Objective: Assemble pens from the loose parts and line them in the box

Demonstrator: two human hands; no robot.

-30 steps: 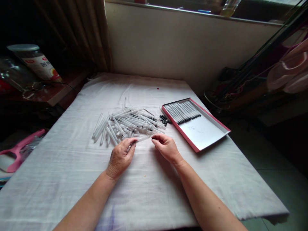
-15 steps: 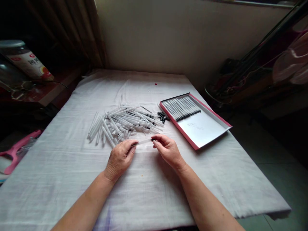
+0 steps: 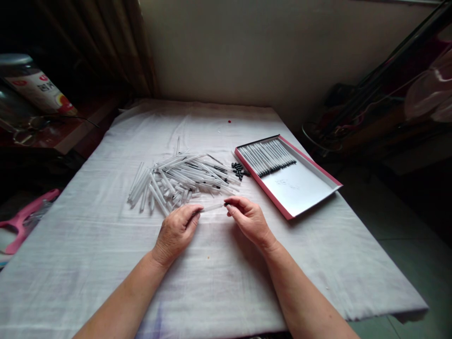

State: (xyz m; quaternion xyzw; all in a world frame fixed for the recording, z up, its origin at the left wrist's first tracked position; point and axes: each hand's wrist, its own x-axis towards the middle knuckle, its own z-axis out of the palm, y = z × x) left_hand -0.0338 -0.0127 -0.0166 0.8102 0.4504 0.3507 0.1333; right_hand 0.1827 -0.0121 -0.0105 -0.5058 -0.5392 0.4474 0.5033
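Observation:
My left hand [image 3: 176, 231] and my right hand [image 3: 248, 218] together pinch one clear plastic tube [image 3: 212, 207] just above the white cloth, the left at its near end, the right at the end with a small black tip. Both hands are closed on it. Right behind them lies a loose pile of clear tubes [image 3: 178, 180], with a small cluster of black caps [image 3: 239, 170] at its right edge. To the right sits a shallow red-rimmed tray [image 3: 307, 188] holding a neat row of finished tubes [image 3: 268, 157].
The table is covered by a white cloth [image 3: 212, 282] whose right edge drops to the floor. A pink object [image 3: 24, 221] and a jar [image 3: 35, 87] stand off to the left, a curtain and wall behind, and dark clutter at the right.
The view has tilted slightly. Both hands stay pinched on the tube and have barely shifted; the right fingers work at its tip.

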